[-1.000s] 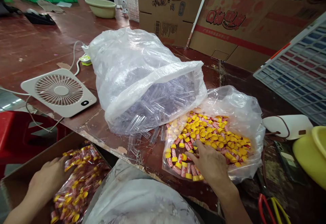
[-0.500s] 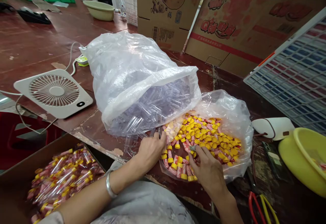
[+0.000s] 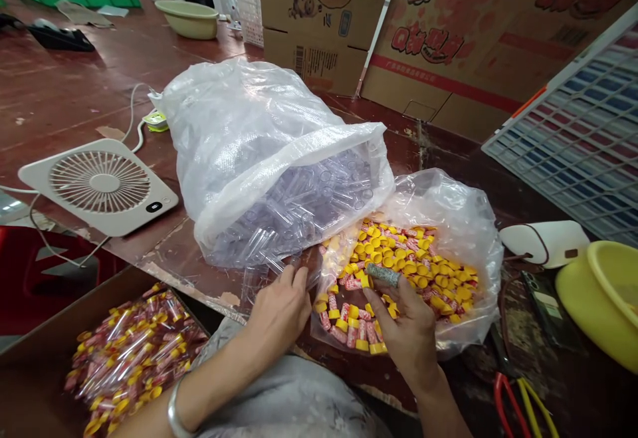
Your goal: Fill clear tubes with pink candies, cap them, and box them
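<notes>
My left hand [image 3: 280, 305] is curled at the mouth of a white woven bag [image 3: 249, 106] full of clear plastic tubes [image 3: 294, 209]. Its fingertips are beside loose clear tubes, and what they hold, if anything, is hidden. My right hand [image 3: 409, 315] is over a clear plastic bag [image 3: 463, 209] of small pink-patterned pieces with yellow caps [image 3: 399, 252]. A grey-green wrap [image 3: 383, 274] covers its index finger. Between that finger and the thumb is a yellow-capped pink piece [image 3: 353, 284]. Several similar pieces [image 3: 356, 331] lie in front.
At lower left a cardboard box [image 3: 30, 358] contains filled tubes with yellow caps. A white fan [image 3: 104, 185] lies at left. On the right are a yellow bowl [image 3: 593, 298], a phone [image 3: 553, 308], a white device [image 3: 545, 242] and red-and-yellow handles [image 3: 523, 405]. Cardboard [image 3: 448, 52] stands behind.
My left hand has moved left and slightly down, away from the capped pieces towards the clear tubes. My right hand has lifted a little, and more of its wrapped finger shows.
</notes>
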{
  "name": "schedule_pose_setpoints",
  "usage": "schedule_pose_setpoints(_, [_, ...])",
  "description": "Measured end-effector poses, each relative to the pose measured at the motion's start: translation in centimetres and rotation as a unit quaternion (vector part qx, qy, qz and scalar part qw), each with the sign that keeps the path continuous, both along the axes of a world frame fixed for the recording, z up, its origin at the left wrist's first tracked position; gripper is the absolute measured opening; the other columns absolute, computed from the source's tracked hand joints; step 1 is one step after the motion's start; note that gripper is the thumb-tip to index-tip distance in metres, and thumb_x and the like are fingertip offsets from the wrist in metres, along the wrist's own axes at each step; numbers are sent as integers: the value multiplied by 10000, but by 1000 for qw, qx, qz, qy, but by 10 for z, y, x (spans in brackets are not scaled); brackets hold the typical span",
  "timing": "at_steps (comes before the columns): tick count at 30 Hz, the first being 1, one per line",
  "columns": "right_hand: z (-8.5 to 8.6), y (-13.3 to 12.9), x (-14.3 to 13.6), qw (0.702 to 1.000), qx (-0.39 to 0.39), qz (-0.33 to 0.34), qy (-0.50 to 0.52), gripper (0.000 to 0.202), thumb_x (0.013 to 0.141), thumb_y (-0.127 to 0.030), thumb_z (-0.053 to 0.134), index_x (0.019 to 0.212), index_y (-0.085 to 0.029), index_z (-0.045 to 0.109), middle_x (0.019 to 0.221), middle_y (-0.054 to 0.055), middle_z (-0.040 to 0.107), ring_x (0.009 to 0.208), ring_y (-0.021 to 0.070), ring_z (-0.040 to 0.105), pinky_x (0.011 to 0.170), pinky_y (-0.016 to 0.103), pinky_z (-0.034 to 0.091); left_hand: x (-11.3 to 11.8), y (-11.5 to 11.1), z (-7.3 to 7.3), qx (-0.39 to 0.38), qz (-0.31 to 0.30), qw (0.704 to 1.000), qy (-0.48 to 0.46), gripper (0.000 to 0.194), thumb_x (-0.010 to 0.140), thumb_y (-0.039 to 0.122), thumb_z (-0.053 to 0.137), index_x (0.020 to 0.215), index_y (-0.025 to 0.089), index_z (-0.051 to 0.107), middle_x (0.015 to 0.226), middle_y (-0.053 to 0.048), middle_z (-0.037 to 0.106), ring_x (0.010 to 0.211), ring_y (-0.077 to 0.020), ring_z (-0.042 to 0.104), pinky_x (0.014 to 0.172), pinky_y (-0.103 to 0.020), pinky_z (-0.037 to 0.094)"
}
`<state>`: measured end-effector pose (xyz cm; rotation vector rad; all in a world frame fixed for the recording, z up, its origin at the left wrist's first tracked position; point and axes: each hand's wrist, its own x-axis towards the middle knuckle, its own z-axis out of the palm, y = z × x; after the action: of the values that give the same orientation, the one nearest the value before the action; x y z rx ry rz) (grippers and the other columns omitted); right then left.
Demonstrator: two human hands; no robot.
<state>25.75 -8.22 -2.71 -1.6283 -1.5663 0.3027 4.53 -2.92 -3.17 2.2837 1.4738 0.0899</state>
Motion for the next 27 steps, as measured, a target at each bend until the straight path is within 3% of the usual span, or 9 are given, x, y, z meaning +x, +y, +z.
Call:
schedule_pose_setpoints(3, [-1, 2, -9, 999, 7, 4, 51, 204, 929, -344, 641, 1071, -199, 629, 985, 92, 752, 888, 233, 740, 808, 372, 618, -16, -7, 9, -49, 29, 987, -153, 323, 889, 191, 485, 1178, 171, 630, 1048, -98, 617, 855, -224, 662, 767, -367, 543])
schedule_pose_setpoints(6, [-2, 4, -16, 998, 4, 23, 64, 174, 914, -318, 665, 1045, -203, 652, 991, 89, 755, 897, 233, 741, 834, 371, 615, -28, -14, 17, -130, 65, 944, -296, 258, 890, 255, 508, 1072, 200, 682, 973, -64, 640, 852, -201, 637, 754, -323, 515])
schedule_pose_setpoints(11, [-3, 3, -20, 994, 7, 38, 101, 171, 905, -288, 676, 1056, -206, 668, 1019, 85, 760, 910, 231, 745, 843, 366, 620, -30, -19, 13, -338, 162, 792, -482, 335, 853, 416, 642, 1060, 154, 681, 802, -39, 660, 718, -165, 618, 680, -285, 535])
schedule_pose_setpoints(13, [-1, 2, -20, 992, 11, 34, 121, 187, 907, -276, 675, 1081, -206, 668, 1031, 82, 762, 920, 231, 747, 846, 364, 623, -27, -20, 9, -384, 195, 730, -531, 375, 829, 436, 699, 1066, 147, 679, 769, -32, 671, 718, -156, 630, 710, -279, 549])
schedule_pose_setpoints(16, [8, 1, -21, 990, -1, 52, 128, 179, 923, -271, 654, 1092, -213, 670, 996, 64, 767, 878, 216, 752, 812, 341, 629, -19, -21, 9, -415, 210, 671, -577, 387, 780, 416, 775, 1044, 148, 688, 832, -52, 711, 787, -168, 661, 774, -289, 557])
schedule_pose_setpoints(19, [23, 3, -22, 991, -6, 121, 57, 166, 958, -299, 601, 1088, -224, 672, 988, 58, 758, 915, 211, 737, 832, 336, 614, -8, -23, 15, -455, 155, 639, -601, 355, 766, 400, 799, 992, 147, 696, 868, -67, 728, 815, -180, 678, 817, -308, 551])
schedule_pose_setpoints(22, [32, 4, -26, 979, 14, 200, -39, 387, 894, -479, 665, 1172, -213, 628, 1147, 111, 712, 1104, 274, 678, 939, 407, 580, 2, -20, 22, -479, 107, 620, -612, 322, 737, 370, 829, 923, 143, 697, 878, -65, 721, 830, -179, 677, 818, -287, 533])
schedule_pose_setpoints(24, [31, 3, -30, 976, 41, 190, -95, 591, 796, -573, 736, 1218, -192, 576, 1184, 146, 683, 1136, 313, 657, 948, 453, 576, 8, -17, 24, -497, 104, 599, -619, 322, 717, 358, 843, 897, 143, 685, 883, -62, 713, 831, -182, 684, 815, -287, 532])
schedule_pose_setpoints(27, [24, 2, -37, 976, 107, 121, -143, 574, 770, -528, 771, 1170, -186, 542, 1073, 142, 682, 1052, 316, 675, 905, 487, 587, 19, -11, 26, -536, 103, 577, -608, 337, 710, 365, 836, 876, 143, 644, 838, -55, 693, 756, -180, 693, 751, -295, 544])
